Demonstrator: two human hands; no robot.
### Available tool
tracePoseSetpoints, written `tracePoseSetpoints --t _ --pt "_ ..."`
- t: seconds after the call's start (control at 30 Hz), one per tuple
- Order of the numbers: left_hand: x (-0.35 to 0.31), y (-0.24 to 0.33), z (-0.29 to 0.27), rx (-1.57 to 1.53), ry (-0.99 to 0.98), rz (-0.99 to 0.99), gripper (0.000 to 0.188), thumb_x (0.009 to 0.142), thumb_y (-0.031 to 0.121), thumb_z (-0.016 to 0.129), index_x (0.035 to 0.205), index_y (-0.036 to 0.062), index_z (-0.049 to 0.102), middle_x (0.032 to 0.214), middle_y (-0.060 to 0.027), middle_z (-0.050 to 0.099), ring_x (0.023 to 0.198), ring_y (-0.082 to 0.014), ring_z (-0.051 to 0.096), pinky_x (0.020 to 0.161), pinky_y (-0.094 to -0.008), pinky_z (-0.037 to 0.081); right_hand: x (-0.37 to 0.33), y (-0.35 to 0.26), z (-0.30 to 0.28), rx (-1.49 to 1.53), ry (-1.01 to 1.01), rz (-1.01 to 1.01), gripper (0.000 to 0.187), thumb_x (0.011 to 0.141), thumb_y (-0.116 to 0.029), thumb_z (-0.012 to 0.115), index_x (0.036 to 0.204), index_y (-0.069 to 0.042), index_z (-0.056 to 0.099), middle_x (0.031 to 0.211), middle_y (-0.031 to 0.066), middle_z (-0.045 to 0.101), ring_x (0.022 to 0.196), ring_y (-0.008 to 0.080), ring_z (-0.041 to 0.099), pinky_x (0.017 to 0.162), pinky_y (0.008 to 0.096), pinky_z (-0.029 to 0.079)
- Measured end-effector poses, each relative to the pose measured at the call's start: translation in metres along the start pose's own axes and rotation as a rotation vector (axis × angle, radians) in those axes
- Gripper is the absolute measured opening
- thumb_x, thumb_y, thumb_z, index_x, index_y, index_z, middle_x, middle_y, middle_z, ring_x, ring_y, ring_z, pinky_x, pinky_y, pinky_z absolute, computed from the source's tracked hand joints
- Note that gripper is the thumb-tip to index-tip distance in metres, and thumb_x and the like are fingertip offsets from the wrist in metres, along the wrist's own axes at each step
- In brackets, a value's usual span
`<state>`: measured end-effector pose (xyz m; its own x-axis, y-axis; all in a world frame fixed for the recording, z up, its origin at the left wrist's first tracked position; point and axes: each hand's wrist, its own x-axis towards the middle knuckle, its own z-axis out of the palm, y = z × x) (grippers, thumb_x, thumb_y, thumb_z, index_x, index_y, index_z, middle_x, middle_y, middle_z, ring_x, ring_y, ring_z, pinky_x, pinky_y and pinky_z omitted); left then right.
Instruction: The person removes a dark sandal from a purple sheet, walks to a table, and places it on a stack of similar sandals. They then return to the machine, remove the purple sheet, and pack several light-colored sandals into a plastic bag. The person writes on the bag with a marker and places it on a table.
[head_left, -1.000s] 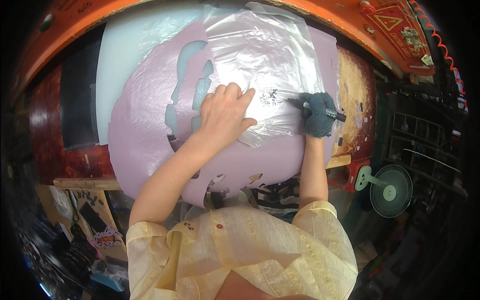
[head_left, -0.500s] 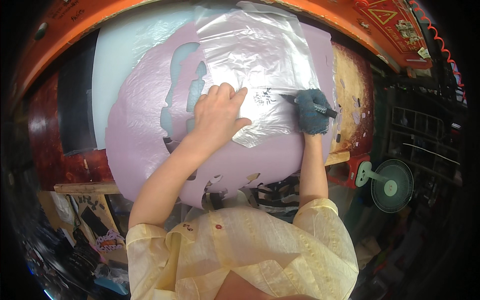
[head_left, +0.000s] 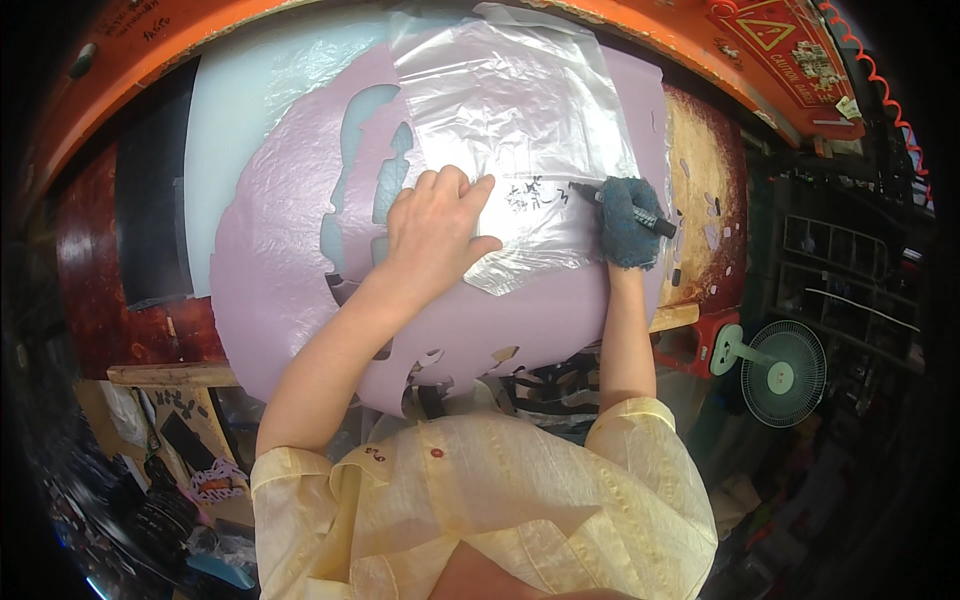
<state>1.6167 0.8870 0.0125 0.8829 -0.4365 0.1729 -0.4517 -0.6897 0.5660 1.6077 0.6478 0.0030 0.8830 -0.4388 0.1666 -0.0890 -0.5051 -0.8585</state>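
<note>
A clear plastic bag (head_left: 510, 90) lies spread over a mauve sheet (head_left: 270, 220) that has several shapes cut out of it. Bare and with its fingers apart, my left hand (head_left: 438, 220) presses flat at the bag's left edge, where the plastic meets the sheet. In a dark blue knit glove, my right hand (head_left: 630, 222) grips a black marker pen (head_left: 655, 220). The pen's tip touches or hovers just over the bag, right beside fresh black handwriting (head_left: 530, 192). The gloved fingertips are partly hidden.
An orange machine frame (head_left: 250, 45) with a warning label arches along the far side. Small cut scraps (head_left: 712, 225) lie on the worn board at right. A pale green fan (head_left: 780, 375) stands at lower right. Left of the mauve sheet are a pale blue sheet (head_left: 225, 150) and a black one (head_left: 150, 200).
My right hand has shifted very slightly right with the marker, and new black strokes show on the bag right of the earlier writing. My left hand stays in place.
</note>
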Motion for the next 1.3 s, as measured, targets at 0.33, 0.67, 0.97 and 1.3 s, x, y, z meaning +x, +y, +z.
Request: tracePoseSetpoints --t 0.33,0.67,0.97,1.3 --pt "0.000 -0.001 0.000 -0.010 -0.001 0.001 0.059 0.061 0.029 0.079 0.115 0.0126 0.061 0.091 -0.0034 0.050 0.083 -0.0201 0.051 0.068 -0.0337 0.043 0.009 0.022 -0.015 0.216 -0.127 -0.046 0.019 0.081 -0.017 0.058 0.071 -0.001 0.059 0.064 0.0044 0.056 0.062 0.0118 0.051 0.057 0.0268 0.040" --pt "0.000 -0.001 0.000 -0.010 -0.001 -0.001 0.059 0.061 0.028 0.079 0.115 0.0123 0.061 0.091 -0.0037 0.050 0.084 -0.0207 0.051 0.068 -0.0340 0.043 0.011 0.012 -0.007 0.055 0.048 0.030 0.017 0.081 -0.013 0.060 0.069 -0.002 0.058 0.067 0.0039 0.055 0.063 0.0114 0.050 0.057 0.0277 0.039" --pt "0.000 -0.001 0.001 -0.012 -0.002 -0.004 0.059 0.061 0.028 0.079 0.115 0.0123 0.061 0.091 -0.0033 0.050 0.084 -0.0206 0.051 0.069 -0.0342 0.043 0.012 0.016 -0.006 -0.002 -0.013 -0.090 0.015 0.081 -0.015 0.062 0.071 -0.003 0.060 0.061 -0.0006 0.053 0.057 0.0085 0.047 0.053 0.0252 0.038" --pt "0.000 -0.001 0.000 -0.008 -0.023 -0.023 0.059 0.062 0.029 0.079 0.116 0.0132 0.061 0.092 -0.0025 0.050 0.085 -0.0200 0.051 0.069 -0.0338 0.043 0.015 0.032 -0.010 -0.116 0.098 -0.327 0.019 0.082 -0.017 0.061 0.069 -0.003 0.057 0.061 0.0007 0.053 0.054 0.0085 0.047 0.050 0.0242 0.036"
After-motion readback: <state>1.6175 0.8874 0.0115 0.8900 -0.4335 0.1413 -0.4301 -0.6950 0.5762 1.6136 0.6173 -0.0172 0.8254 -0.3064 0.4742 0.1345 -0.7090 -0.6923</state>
